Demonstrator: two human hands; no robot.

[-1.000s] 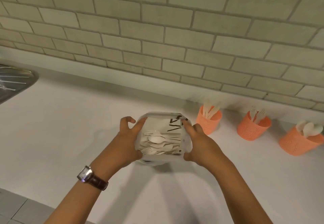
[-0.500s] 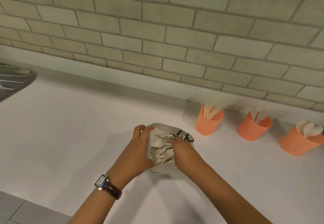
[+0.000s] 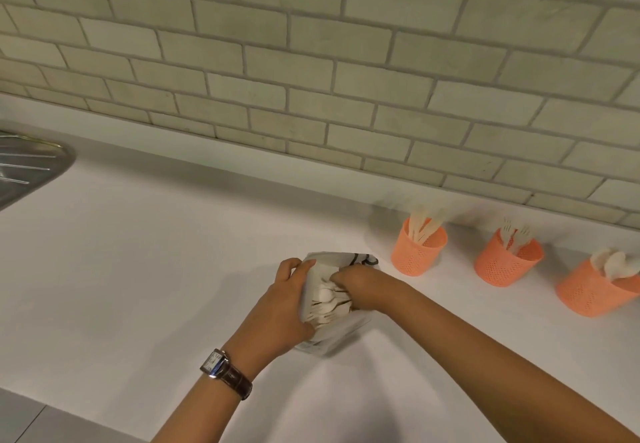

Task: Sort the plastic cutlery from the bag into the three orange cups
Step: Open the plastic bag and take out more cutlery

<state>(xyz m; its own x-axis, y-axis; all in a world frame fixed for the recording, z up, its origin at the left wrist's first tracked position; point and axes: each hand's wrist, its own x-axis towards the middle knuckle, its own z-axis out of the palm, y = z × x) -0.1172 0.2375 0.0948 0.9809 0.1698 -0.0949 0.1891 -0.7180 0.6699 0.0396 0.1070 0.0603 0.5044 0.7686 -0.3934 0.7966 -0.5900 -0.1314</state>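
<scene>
Our left hand (image 3: pixel 282 307) grips the bag (image 3: pixel 334 338); our right hand (image 3: pixel 363 286) reaches inside, its grip hidden; tangled cutlery (image 3: pixel 329 305) could spill.

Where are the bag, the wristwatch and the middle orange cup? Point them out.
bag (image 3: pixel 332 338), head view, crumpled lower side.
wristwatch (image 3: pixel 212 362), head view, its face.
middle orange cup (image 3: pixel 498 269), head view, mesh front wall.

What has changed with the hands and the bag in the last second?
The right hand let go of the bag at its right edge and moved into its mouth, among the cutlery; whether it grips any is hidden. The left hand still holds the bag's left edge. The three orange cups are unchanged.
</scene>
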